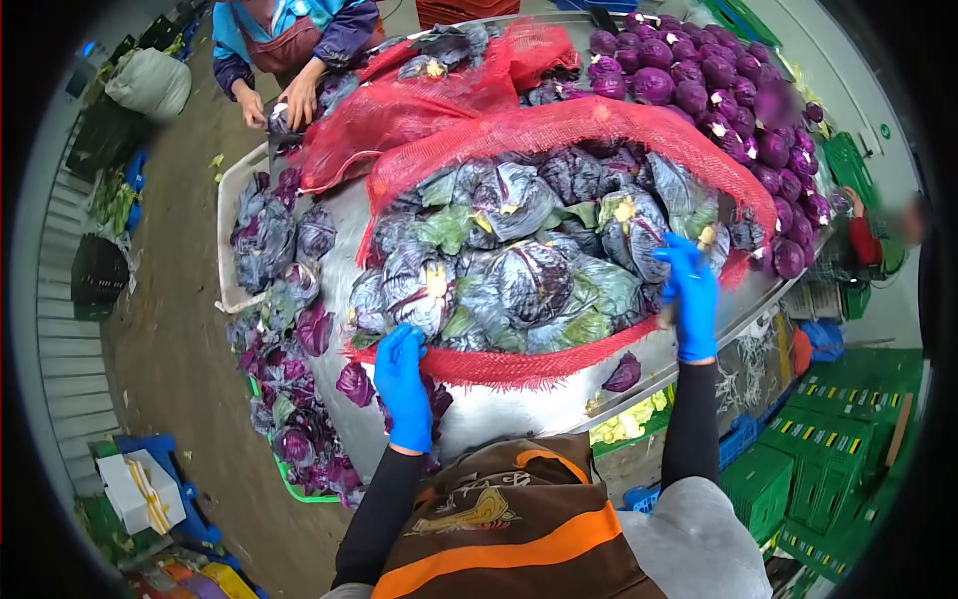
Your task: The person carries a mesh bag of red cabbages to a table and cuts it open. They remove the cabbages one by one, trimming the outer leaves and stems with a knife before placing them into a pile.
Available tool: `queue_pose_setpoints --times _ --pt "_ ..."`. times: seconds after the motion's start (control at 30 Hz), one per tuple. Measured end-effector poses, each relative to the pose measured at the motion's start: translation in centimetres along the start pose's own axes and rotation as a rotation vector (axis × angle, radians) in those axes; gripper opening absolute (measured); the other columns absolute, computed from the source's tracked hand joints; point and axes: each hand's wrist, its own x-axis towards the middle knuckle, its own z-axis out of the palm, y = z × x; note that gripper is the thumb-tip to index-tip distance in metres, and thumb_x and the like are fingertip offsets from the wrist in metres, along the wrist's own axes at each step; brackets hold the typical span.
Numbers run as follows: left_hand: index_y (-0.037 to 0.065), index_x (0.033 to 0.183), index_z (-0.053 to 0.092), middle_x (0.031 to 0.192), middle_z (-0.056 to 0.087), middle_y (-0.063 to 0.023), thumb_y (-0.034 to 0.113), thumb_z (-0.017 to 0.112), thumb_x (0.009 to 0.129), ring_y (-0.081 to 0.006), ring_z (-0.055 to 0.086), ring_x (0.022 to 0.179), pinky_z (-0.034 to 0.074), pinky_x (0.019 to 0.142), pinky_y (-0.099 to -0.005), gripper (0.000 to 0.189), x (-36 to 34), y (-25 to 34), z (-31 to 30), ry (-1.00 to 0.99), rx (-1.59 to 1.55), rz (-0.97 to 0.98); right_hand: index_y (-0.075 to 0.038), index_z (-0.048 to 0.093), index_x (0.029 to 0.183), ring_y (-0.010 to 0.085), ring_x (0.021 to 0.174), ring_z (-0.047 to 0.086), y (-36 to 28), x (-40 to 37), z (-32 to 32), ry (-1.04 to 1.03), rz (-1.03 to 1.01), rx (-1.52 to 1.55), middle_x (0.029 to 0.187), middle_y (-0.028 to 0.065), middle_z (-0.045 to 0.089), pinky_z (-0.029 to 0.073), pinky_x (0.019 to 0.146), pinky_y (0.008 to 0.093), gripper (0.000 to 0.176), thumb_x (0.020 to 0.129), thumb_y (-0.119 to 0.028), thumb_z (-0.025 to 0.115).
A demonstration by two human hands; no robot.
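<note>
A red mesh bag lies slit wide on the metal table, full of red cabbages with grey-purple and green outer leaves and pale cut stems. My left hand, in a blue glove, is at the bag's near left rim, fingers closed on the mesh beside a cabbage. My right hand, also blue-gloved, is raised over the bag's right end by a cabbage. Its fingers are curled. A small brownish bit shows beside the palm, too blurred to name.
Trimmed purple cabbages are heaped at the far right. Another red mesh bag lies behind mine. A co-worker's hands handle a cabbage at far left. Loose leaves fill a crate at near left. Green crates stand at right.
</note>
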Motion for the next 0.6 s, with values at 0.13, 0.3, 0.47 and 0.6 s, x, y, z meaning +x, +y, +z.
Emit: queue_pose_setpoints --times 0.13,0.3,0.47,0.6 --pt "0.001 0.121 0.056 0.11 0.062 -0.0089 0.017 0.058 0.095 -0.0166 0.061 0.097 0.051 0.084 -0.0303 0.03 -0.4 0.7 2.5 -0.184 -0.174 -0.28 -0.006 0.066 0.112 0.0023 0.053 0.047 0.8 1.0 7.3 -0.343 0.098 -0.092 0.076 -0.003 0.061 0.036 0.048 0.0194 0.031 0.089 -0.027 0.068" --pt "0.002 0.131 0.045 0.117 0.058 -0.0089 0.023 0.065 0.09 -0.0163 0.059 0.105 0.049 0.089 -0.032 0.05 0.8 0.4 6.6 -0.499 -0.241 -0.503 0.001 0.07 0.097 0.0122 0.079 0.061 3.6 3.5 11.5 -0.609 -0.065 -0.327 0.083 0.0058 0.07 0.049 0.076 0.0291 0.047 0.085 -0.044 0.068" --pt "0.001 0.135 0.037 0.12 0.052 -0.009 0.021 0.084 0.071 -0.0192 0.049 0.114 0.043 0.094 -0.036 0.082 -0.2 -2.7 7.3 -0.341 -0.027 -0.016 0.0 0.058 0.122 0.0136 0.099 0.059 2.9 -2.9 10.3 -0.533 0.084 -0.033 0.113 0.005 0.063 0.048 0.088 0.0305 0.049 0.082 -0.023 0.075" --pt "0.002 0.129 0.047 0.112 0.051 -0.0108 0.019 0.087 0.065 -0.0239 0.052 0.107 0.043 0.093 -0.0362 0.078 -2.7 1.4 0.9 -0.269 0.226 0.402 -0.003 0.044 0.137 0.0104 0.096 0.057 3.6 -11.2 11.3 -0.534 0.098 0.35 0.117 0.0041 0.059 0.049 0.083 0.0253 0.063 0.082 -0.013 0.072"
